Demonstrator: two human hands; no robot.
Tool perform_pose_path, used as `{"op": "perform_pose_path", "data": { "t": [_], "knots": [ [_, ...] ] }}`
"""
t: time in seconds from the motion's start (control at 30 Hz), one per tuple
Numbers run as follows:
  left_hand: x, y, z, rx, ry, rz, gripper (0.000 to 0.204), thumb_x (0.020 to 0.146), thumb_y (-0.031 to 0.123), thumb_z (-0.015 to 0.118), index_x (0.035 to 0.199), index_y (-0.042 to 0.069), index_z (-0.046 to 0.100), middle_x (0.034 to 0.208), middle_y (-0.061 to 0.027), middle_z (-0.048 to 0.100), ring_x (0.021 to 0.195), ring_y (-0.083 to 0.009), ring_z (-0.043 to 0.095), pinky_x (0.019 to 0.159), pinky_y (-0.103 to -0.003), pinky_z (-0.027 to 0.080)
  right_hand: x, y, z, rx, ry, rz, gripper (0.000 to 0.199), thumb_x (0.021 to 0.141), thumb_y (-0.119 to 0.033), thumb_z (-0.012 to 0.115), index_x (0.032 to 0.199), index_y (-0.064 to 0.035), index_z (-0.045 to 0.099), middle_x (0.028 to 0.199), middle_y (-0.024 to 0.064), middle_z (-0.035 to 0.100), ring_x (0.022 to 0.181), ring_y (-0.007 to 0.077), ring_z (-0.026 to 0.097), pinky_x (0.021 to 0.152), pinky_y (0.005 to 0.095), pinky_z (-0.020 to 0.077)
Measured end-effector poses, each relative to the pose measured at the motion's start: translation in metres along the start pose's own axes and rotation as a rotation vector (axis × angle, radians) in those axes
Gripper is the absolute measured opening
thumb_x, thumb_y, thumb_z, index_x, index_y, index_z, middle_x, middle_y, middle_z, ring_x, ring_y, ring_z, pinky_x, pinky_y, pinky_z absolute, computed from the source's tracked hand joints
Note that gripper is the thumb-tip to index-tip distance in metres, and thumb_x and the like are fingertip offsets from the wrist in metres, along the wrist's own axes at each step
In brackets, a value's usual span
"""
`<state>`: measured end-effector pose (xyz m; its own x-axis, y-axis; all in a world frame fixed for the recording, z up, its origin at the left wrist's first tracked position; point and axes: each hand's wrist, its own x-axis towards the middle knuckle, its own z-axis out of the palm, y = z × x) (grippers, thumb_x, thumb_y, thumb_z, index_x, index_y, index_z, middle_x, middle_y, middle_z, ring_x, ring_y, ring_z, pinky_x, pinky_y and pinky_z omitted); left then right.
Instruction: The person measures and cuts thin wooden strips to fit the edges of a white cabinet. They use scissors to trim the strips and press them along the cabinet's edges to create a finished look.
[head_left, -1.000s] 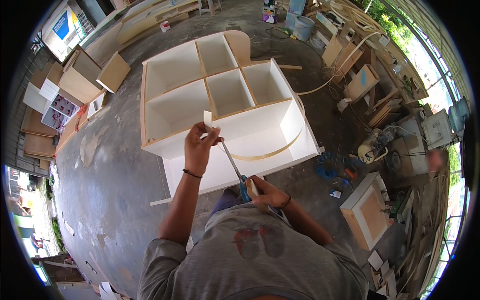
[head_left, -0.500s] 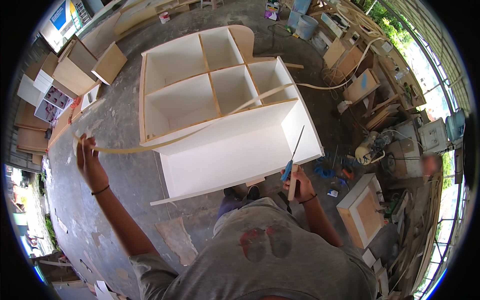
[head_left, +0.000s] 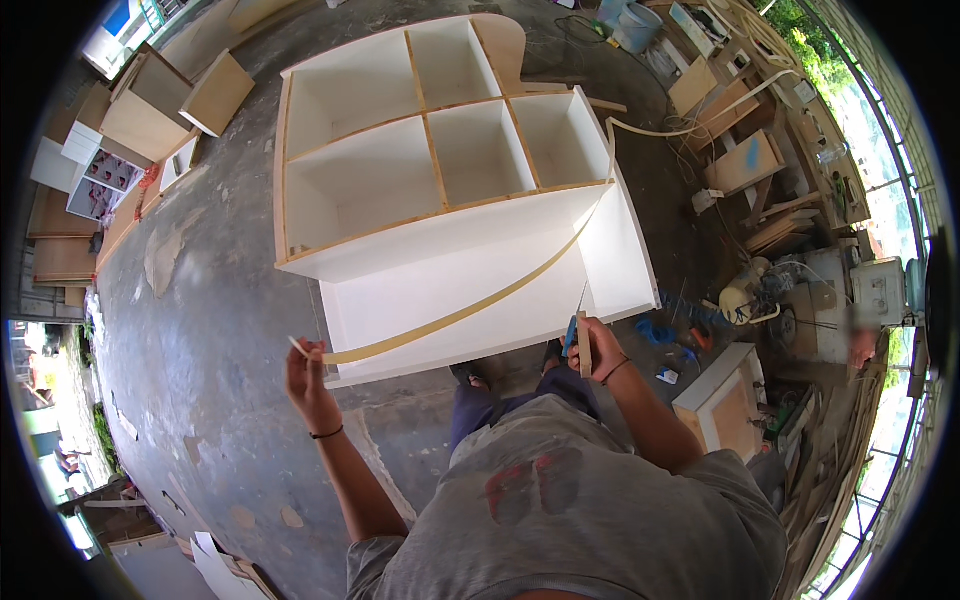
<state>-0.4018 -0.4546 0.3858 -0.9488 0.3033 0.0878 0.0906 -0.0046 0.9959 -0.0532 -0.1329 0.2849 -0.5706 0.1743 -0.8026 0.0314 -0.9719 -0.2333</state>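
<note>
My left hand (head_left: 313, 385) is pinched closed on the end of a long, flat tan edging strip (head_left: 450, 319), at the cabinet's near left corner. The strip sags across the white cabinet (head_left: 450, 262), bends up at its right side and trails away to the far right. The cabinet lies with its compartments facing up. My right hand (head_left: 602, 350) stays closed around a small wooden block (head_left: 584, 348) and a blue-handled tool (head_left: 571, 335) with a long thin blade, above the cabinet's near right edge. My fingers partly hide both.
My feet stand against the cabinet's near edge. On the right lie a white-framed panel (head_left: 725, 390), a cream compressor tank (head_left: 742, 300), a blue coiled hose (head_left: 655, 330) and piled wood offcuts. Wooden boxes (head_left: 150, 110) are stacked at the far left.
My left hand has come right and nearer with the strip's end. The strip now sags over the near compartment and bends more sharply at the right. My right hand keeps its hold.
</note>
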Motion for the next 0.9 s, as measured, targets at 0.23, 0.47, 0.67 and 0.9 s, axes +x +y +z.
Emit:
{"op": "perform_pose_path", "data": {
  "t": [0.23,0.47,0.67,0.9],
  "knots": [
    [-0.066,-0.082,0.159,0.706,-0.386,0.083,0.023,0.079,0.005,0.072,0.101,0.003,0.067,0.098,-0.0125,0.065,0.092,-0.0311,0.063,0.083,-0.039,0.049,0.103,-0.076,-0.112,-0.049,0.232,0.003,0.038,0.081,-0.049,0.065,0.092,-0.0144,0.054,0.080,0.0090,0.059,0.054,0.0205,0.055,0.049,0.0360,0.0476],
    [-0.115,-0.257,0.204,0.937,-0.467,-0.025,0.021,0.076,0.004,0.072,0.097,0.005,0.068,0.098,-0.0116,0.066,0.093,-0.0313,0.063,0.083,-0.039,0.050,0.282,-0.131,-0.209,-0.311,0.515,-0.061,0.064,0.071,-0.047,0.073,0.114,-0.0039,0.056,0.107,0.0149,0.058,0.097,0.0249,0.057,0.081,0.0394,0.0484],
    [-0.146,-0.370,0.220,0.986,-0.253,-0.284,0.024,0.080,0.010,0.071,0.103,0.007,0.066,0.097,-0.0105,0.065,0.095,-0.0312,0.061,0.085,-0.042,0.047,0.446,-0.106,-0.315,-0.704,0.782,0.062,0.090,0.067,-0.045,0.073,0.132,0.0066,0.036,0.115,0.0232,0.056,0.096,0.0326,0.061,0.075,0.0444,0.0527],
    [-0.163,-0.397,0.229,1.308,-0.166,-0.206,0.027,0.081,0.015,0.070,0.105,0.005,0.062,0.101,-0.0100,0.064,0.097,-0.0275,0.059,0.095,-0.039,0.035,0.546,-0.056,-0.352,-0.930,0.801,0.201,0.089,0.070,-0.039,0.073,0.135,0.0062,0.031,0.126,0.0286,0.051,0.112,0.0374,0.058,0.090,0.0447,0.0514]
  ]
}}
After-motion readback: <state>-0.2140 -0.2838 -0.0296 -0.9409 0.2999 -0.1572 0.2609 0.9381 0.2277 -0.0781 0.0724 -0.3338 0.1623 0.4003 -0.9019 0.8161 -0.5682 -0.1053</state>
